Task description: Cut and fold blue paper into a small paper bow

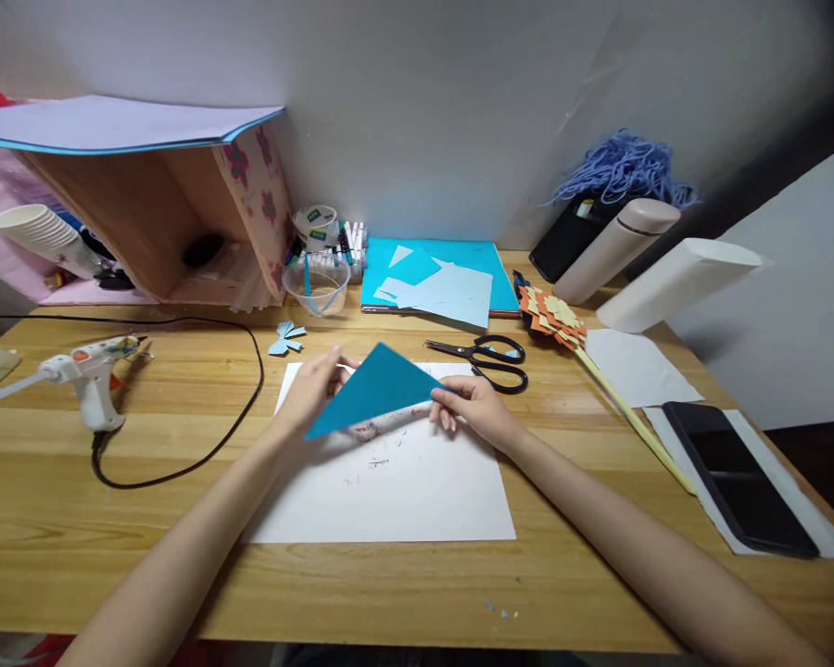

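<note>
Blue paper triangle (pixel 379 394) looks formed, uncut; can't tell what's left. It's midway between the table (pixel 389 593)'s front and back edges, right hand (pixel 483 412) pinching a corner, left hand (pixel 311 384)'s grip hidden, tbh.

Glue gun (pixel 97 384) left of sheet (pixel 389 505); scissors (pixel 467 352), phone (pixel 737 477) to right; bowl (pixel 316 298) behind, seemingly just before markers (pixel 356 239).
</note>
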The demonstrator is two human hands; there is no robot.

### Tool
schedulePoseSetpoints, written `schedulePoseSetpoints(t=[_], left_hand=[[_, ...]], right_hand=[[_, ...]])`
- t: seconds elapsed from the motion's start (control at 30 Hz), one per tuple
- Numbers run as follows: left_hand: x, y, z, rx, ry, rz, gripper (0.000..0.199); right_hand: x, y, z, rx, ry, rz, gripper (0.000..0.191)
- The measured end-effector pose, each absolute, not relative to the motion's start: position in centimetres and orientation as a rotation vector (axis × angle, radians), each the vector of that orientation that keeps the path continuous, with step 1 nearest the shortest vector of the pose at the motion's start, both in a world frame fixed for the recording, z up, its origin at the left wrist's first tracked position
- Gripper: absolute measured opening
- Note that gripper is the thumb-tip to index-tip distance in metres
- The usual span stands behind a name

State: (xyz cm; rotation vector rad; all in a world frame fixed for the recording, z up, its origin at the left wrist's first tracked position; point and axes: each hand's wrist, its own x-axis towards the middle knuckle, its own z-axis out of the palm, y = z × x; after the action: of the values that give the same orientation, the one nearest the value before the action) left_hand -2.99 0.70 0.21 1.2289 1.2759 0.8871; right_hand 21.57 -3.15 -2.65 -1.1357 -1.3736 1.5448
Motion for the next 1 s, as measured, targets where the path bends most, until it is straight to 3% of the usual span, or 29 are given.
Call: schedulePoseSetpoints(t=[0.1, 0.27, 0.37, 0.5, 0.77, 0.93, 1.0], left_hand=[[-2.6, 1.1, -0.3, 0.873, 1.085, 0.989, 0.032], [1.8, -0.3, -0.1, 1.149, 1.021, 0.769, 0.036], [4.1, -0.9, 0.4, 1.215, 1.213, 0.797, 0.030], [4.6, -0.6, 0.2, 1.123, 1.363, 0.778, 0.036], [0.2, 1.6, -0.8, 1.020, 1.290, 0.940, 0.046], [0.2, 2.3, -0.9, 0.911, 1.222, 1.241, 0.049], [1.7, 1.8, -1.0, 0.950, 1.155, 1.155, 0.051]], right_hand=[[21.5, -2.8, -3.0, -1.123, -1.147, 1.456, 0.033], [21.3, -2.6, -3.3, -1.080, -1.051, 1.444, 0.031], [21.3, -2.7, -3.3, -1.067, -1.078, 1.453, 0.031], [21.3, -2.8, -3.3, -1.065, -1.098, 1.453, 0.031], [21.0, -3.1, -2.6, -1.102, -1.161, 1.421, 0.033], [21.1, -3.0, -2.8, -1.108, -1.132, 1.400, 0.034], [21.0, -2.9, -3.1, -1.103, -1.089, 1.382, 0.034]])
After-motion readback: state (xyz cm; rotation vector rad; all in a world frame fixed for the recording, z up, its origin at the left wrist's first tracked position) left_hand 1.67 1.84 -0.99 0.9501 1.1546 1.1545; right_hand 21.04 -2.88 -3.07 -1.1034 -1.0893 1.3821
